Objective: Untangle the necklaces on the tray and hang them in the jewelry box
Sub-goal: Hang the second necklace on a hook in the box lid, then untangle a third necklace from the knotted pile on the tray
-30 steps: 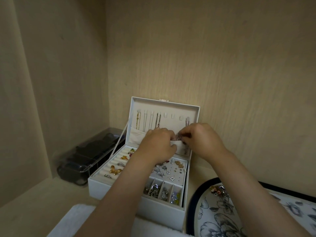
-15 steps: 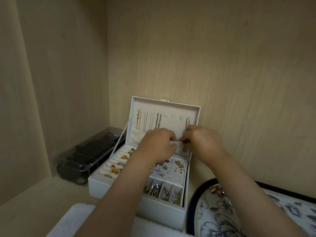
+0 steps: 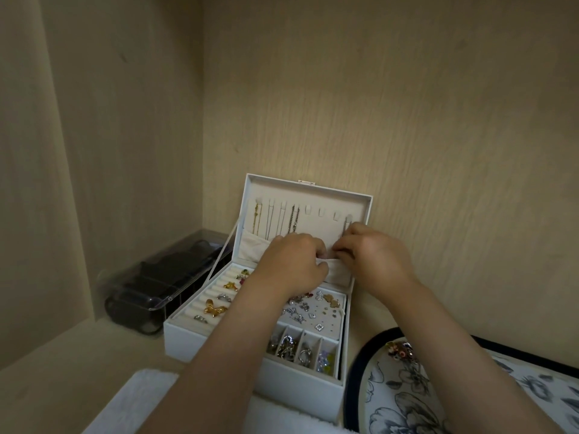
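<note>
Both hands work at the upright lid of the white rectangular jewelry box [image 3: 308, 191]. The silver chain necklace [image 3: 346, 230] hangs from the rightmost hook, long axis vertical, its lower end passing behind the right hand [image 3: 374, 260], whose curled fingertips seem to pinch it. The left hand [image 3: 293, 264] grips the rim of the cream fabric pocket [image 3: 336, 272]. We judge tucking comes next: the pocket mouth lies directly below the chain, and the right hand is nearer.
</note>
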Available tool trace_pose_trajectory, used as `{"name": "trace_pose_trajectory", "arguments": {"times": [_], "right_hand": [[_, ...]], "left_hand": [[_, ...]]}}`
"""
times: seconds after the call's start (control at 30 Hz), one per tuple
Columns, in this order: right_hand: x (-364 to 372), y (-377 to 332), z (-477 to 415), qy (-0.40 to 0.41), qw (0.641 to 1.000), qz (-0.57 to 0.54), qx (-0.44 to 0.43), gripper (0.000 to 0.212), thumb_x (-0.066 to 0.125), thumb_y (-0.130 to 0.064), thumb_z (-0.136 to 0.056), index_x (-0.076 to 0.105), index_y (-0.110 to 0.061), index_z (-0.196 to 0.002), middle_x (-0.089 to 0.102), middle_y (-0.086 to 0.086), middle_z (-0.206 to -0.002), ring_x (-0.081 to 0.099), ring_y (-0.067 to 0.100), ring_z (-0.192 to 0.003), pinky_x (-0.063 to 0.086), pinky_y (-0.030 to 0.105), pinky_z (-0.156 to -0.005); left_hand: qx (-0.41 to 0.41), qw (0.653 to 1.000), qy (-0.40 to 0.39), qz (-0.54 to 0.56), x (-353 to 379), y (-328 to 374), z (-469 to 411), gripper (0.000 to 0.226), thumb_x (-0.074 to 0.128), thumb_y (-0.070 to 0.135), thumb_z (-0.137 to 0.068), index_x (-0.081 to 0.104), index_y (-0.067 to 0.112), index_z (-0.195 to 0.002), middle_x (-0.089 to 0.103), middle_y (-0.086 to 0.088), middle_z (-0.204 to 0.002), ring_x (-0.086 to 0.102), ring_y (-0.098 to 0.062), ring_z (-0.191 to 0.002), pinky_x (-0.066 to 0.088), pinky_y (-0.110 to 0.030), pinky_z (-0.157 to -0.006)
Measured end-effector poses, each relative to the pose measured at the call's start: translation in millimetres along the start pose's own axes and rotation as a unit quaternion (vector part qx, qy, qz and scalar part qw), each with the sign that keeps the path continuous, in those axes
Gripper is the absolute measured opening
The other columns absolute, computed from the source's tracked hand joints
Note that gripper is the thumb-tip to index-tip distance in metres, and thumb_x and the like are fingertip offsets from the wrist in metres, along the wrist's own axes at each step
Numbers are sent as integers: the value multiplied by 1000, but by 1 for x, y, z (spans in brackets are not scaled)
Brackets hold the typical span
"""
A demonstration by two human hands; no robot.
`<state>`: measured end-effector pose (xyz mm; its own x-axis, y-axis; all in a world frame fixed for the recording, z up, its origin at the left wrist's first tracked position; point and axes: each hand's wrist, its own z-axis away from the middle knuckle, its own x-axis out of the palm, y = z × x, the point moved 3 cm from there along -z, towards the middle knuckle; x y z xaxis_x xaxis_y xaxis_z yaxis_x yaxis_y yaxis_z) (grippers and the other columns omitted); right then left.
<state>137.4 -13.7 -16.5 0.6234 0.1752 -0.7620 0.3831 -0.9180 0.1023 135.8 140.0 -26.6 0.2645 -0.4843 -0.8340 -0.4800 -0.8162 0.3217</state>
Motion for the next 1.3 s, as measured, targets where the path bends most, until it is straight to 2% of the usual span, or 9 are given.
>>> {"name": "trace_pose_trajectory", "arguments": {"times": [0.17,0.33,0.57,0.67,0.73,0.8,0.97,1.17,1.3], "right_hand": [[-2,-2,5,-90,995,-25,-15,28,57,-28,-94,72,-30,-118,63,-7,-106,62,14,-95,48,28,-69],[-18,12,14,-60,984,-165,40,27,68,-20,-90,73,-24,-116,68,-7,-107,62,5,-97,51,28,-88],[-49,37,58,-128,966,-194,110,20,69,-21,-92,73,-28,-110,65,-13,-99,53,-20,-76,37,0,-67],[-52,48,89,-251,941,-165,155,18,69,-30,-91,74,-27,-108,66,-16,-96,59,-11,-77,43,3,-63],[-49,56,109,-293,927,-151,177,19,71,-37,-89,75,-29,-106,68,-18,-95,64,-3,-84,50,10,-74],[-46,63,127,-312,915,-149,209,23,73,-42,-86,75,-31,-107,69,-18,-97,65,1,-90,53,21,-86],[-41,65,157,-321,912,-123,223,26,76,-34,-82,75,-35,-108,72,-14,-99,65,3,-89,54,26,-84],[-58,78,176,-326,915,-68,228,18,60,-35,-87,71,-39,-100,68,-16,-94,62,5,-85,53,27,-77],[-63,84,179,-331,921,10,207,10,59,-43,-88,64,-35,-84,59,-16,-82,57,9,-81,42,26,-65]], "left_hand": [[5,1000,-4,-13,-3,3,1,32,56,36,-91,68,24,-119,67,2,-116,57,-21,-111,43,-37,-98],[30,999,4,-12,-4,17,1,35,55,38,-92,64,24,-122,63,-1,-118,54,-23,-112,43,-40,-97],[86,996,1,21,10,59,5,27,53,30,-94,67,22,-115,63,-2,-113,55,-22,-106,47,-37,-89],[116,992,-38,32,26,79,12,22,56,29,-93,71,22,-107,66,0,-108,59,-20,-99,51,-34,-82],[136,987,-74,31,40,91,18,21,56,26,-93,73,20,-102,67,-1,-103,61,-20,-91,52,-32,-76],[150,981,-119,32,54,101,25,22,54,24,-94,74,17,-99,69,-4,-99,63,-21,-85,54,-33,-72],[180,960,-212,17,88,113,38,23,55,17,-93,75,15,-104,67,-7,-96,63,-25,-83,47,-29,-64],[193,942,-257,101,95,119,41,22,62,18,-91,75,24,-107,69,4,-111,63,-12,-97,54,-31,-89],[186,937,-262,138,94,123,42,21,62,16,-93,74,26,-107,68,10,-108,62,-5,-95,53,-28,-90]]}}
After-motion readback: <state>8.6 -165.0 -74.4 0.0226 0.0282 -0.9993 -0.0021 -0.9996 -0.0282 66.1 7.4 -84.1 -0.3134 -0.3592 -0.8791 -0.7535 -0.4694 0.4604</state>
